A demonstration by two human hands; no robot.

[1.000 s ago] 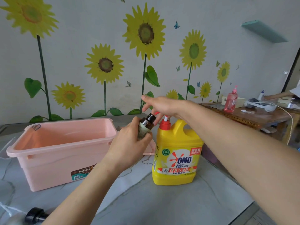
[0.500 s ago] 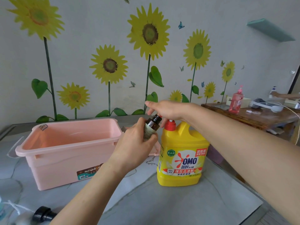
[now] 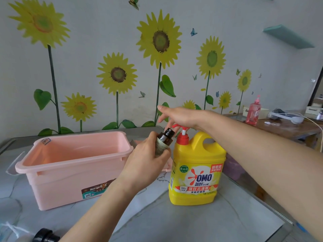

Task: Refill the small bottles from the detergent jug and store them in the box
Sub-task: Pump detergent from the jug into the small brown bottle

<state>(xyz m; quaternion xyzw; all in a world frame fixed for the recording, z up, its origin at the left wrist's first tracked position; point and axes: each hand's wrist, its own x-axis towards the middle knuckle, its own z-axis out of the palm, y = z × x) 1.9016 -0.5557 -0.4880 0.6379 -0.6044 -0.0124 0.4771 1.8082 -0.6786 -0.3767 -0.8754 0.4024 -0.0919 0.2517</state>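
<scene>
My left hand (image 3: 146, 160) grips a small brown bottle (image 3: 165, 139) with an open neck, tilted toward the red pump spout of the yellow detergent jug (image 3: 196, 169). The jug stands upright on the marble table. My right hand (image 3: 176, 117) lies flat on top of the red pump head (image 3: 182, 135), fingers stretched out to the left. The pump stem shows white, so the head is raised. The pink storage box (image 3: 73, 165) stands to the left with nothing visible inside.
A black cap (image 3: 44, 235) lies at the table's near left edge. The pink box lid (image 3: 167, 169) lies behind my left hand. At the right stands a wooden table with a pink pump bottle (image 3: 253, 112) and cables. The sunflower wall is close behind.
The pump head has risen under my right hand, showing its white stem, after being pressed down half a second ago. The bottle stays at the spout.
</scene>
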